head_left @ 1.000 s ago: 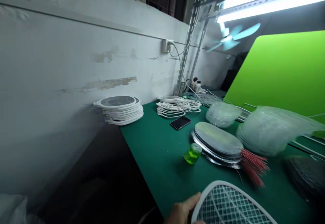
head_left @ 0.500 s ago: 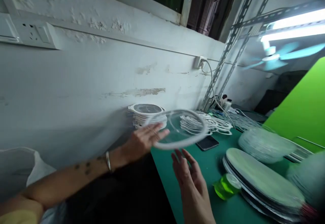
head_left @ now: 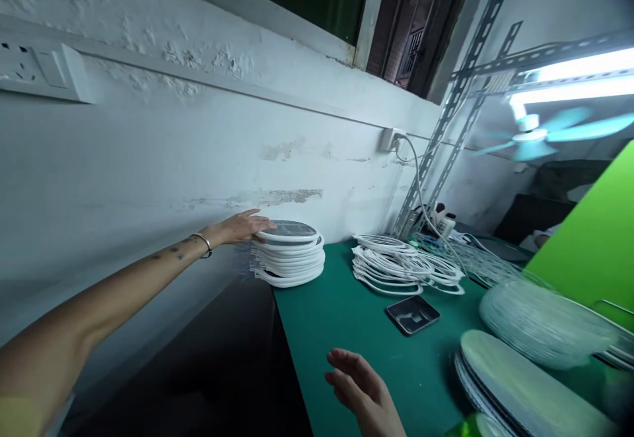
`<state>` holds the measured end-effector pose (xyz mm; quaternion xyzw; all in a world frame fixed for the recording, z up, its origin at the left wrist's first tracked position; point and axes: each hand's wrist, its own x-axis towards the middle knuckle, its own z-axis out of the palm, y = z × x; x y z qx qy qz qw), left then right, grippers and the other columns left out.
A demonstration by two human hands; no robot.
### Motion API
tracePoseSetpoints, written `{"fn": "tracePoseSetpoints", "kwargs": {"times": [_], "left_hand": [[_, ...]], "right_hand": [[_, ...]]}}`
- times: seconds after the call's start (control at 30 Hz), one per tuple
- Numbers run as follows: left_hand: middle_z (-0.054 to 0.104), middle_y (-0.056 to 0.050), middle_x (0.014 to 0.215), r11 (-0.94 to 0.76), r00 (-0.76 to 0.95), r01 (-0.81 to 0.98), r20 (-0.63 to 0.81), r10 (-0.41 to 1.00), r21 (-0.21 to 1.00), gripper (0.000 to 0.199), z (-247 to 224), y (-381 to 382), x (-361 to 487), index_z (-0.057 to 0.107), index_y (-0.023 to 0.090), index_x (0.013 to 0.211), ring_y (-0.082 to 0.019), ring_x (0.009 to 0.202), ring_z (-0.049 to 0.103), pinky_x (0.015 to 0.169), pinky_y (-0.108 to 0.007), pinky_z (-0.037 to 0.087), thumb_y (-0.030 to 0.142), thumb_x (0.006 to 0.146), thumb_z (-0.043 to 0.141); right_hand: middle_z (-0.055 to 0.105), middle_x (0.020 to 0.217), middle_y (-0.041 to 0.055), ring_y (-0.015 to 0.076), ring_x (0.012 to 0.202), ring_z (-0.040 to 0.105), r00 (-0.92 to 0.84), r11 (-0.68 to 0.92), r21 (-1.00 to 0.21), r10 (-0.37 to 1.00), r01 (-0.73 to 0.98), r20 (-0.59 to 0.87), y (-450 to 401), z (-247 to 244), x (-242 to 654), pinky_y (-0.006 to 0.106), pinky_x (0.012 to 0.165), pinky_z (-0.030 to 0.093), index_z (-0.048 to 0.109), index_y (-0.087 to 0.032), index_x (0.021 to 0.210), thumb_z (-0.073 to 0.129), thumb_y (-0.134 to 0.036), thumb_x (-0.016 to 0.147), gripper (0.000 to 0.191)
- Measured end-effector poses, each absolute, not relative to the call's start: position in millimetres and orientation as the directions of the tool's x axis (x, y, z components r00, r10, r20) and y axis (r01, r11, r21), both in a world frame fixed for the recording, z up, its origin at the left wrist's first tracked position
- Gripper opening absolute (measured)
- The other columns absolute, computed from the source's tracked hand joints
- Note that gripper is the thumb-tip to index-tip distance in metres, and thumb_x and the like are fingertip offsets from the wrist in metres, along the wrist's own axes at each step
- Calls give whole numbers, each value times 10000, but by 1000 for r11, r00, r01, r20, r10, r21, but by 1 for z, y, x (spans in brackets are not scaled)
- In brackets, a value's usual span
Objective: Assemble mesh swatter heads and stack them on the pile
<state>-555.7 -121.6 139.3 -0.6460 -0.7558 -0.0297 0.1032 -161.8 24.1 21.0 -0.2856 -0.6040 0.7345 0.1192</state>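
At the far left end of the green table stands a stack of white ring-shaped frames [head_left: 290, 265]; the top one has a greyish see-through middle. My left hand [head_left: 241, 227] rests at the left edge of this top frame, fingers stretched over its rim; the thumb is hidden. The top frame lies on the stack. My right hand [head_left: 364, 391] hovers over the near part of the table, fingers slightly curled and apart, with nothing in it. A dark phone-like flat object [head_left: 413, 315] lies beyond it.
A looser pile of white rings [head_left: 406, 265] lies right of the stack. Further right are a pile of clear discs [head_left: 545, 318], a stack of pale oval plates [head_left: 529, 377] and a green tape-like roll [head_left: 473, 427]. A cable [head_left: 420, 186] hangs by the metal rack [head_left: 446, 113].
My left hand has carried a white ring frame from over the table onto the stack by the wall. My right hand, then near that ring, is now lower in view and apart from it.
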Motion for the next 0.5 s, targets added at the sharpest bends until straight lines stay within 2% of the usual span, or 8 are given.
{"fn": "tracePoseSetpoints", "kwargs": {"times": [0.1, 0.2, 0.3, 0.4, 0.5], "left_hand": [[447, -23, 1476, 179, -168, 981, 131, 977, -77, 481, 141, -123, -560, 481, 308, 1389, -210, 1396, 362, 1192, -416, 97, 336, 913, 543], [302, -46, 1550, 238, -238, 971, 44, 970, 14, 765, 140, -125, -562, 383, 331, 1454, -295, 1445, 234, 1179, -460, 109, 567, 784, 667], [168, -36, 1589, 315, -317, 943, -3, 949, 108, 901, 136, -128, -560, 283, 384, 1487, -359, 1451, 174, 1141, -481, 219, 649, 723, 680], [85, -57, 1603, 430, -435, 895, 21, 900, 124, 921, 132, -133, -562, 236, 392, 1501, -412, 1404, 282, 1033, -460, 383, 695, 729, 636], [233, -96, 1577, 473, -486, 866, 48, 873, 165, 997, 132, -138, -569, 225, 318, 1521, -389, 1345, 400, 970, -394, 446, 707, 704, 642]], "right_hand": [[716, 1079, 101, 284, 995, 667, -828, -97, -984, 532, 147, -176, 41, 44, -205, 362, 835, 532, 727, -197, 953, 759, -500, 643, 434], [726, 1020, 84, 226, 935, 672, -835, -36, -990, 533, 138, -136, 64, 69, -258, 318, 831, 507, 725, -170, 976, 712, -353, 733, 304], [701, 1056, 80, 186, 917, 659, -807, -19, -991, 579, 132, -118, 90, 83, -312, 329, 827, 511, 683, -154, 1041, 659, -282, 828, 250], [648, 1108, 71, 189, 948, 633, -768, 2, -991, 633, 130, -100, 112, 86, -354, 387, 823, 528, 621, -149, 1094, 611, -325, 899, 264], [629, 1112, 64, 199, 954, 625, -769, 2, -991, 631, 136, -104, 124, 83, -381, 398, 811, 536, 609, -152, 1105, 595, -362, 911, 286]]}}
